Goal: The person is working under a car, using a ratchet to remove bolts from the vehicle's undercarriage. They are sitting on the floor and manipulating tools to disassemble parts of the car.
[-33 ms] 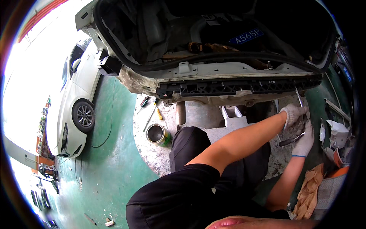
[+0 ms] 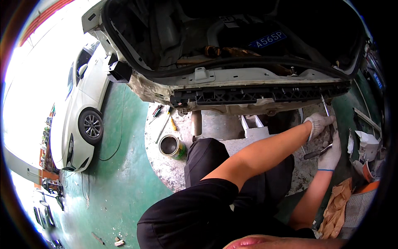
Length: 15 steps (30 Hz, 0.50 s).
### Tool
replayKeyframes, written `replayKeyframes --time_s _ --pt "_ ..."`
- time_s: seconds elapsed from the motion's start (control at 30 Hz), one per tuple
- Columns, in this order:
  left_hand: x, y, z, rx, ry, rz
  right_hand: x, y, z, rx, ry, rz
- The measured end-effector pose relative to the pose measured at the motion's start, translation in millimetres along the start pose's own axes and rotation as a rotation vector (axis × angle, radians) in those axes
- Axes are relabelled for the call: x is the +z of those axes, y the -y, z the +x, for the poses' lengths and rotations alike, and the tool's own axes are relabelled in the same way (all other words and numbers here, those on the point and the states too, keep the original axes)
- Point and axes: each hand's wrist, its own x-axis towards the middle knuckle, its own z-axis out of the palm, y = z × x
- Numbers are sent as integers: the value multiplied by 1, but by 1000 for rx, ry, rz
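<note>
Both my hands wear pale knitted gloves and work below the right end of a car's open rear. My left hand (image 2: 319, 125) is closed around a long silver extension bar (image 2: 326, 106), whose upper end meets the underside of the black plastic bumper bracket (image 2: 238, 94). Just below it, my right hand (image 2: 331, 155) is wrapped round the head of a ratchet wrench (image 2: 314, 154); its dark handle sticks out to the left. The fingers partly hide where bar and wrench join. Above the bracket, the trunk (image 2: 199, 74) gapes open.
An open tin (image 2: 169, 146) stands on the stained round floor patch (image 2: 159, 172), beside screwdrivers (image 2: 156, 112) and a yellow-handled tool (image 2: 173, 124). A white car (image 2: 78, 112) is parked left. Brown paper (image 2: 336, 209) and scrap parts (image 2: 367, 145) lie at the right.
</note>
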Motion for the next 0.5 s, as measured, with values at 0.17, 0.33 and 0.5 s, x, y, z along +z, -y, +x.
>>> replayKeyframes --time_s 0.17,0.33,0.5 --pt "-14 -2 -28 273 -19 142 -15 4 4 -14 269 44" --pt "-57 -70 -105 455 39 460 -9 19 1 -738 299 -910" --pt "-107 -157 -189 668 -215 738 -17 12 13 -628 272 -645"
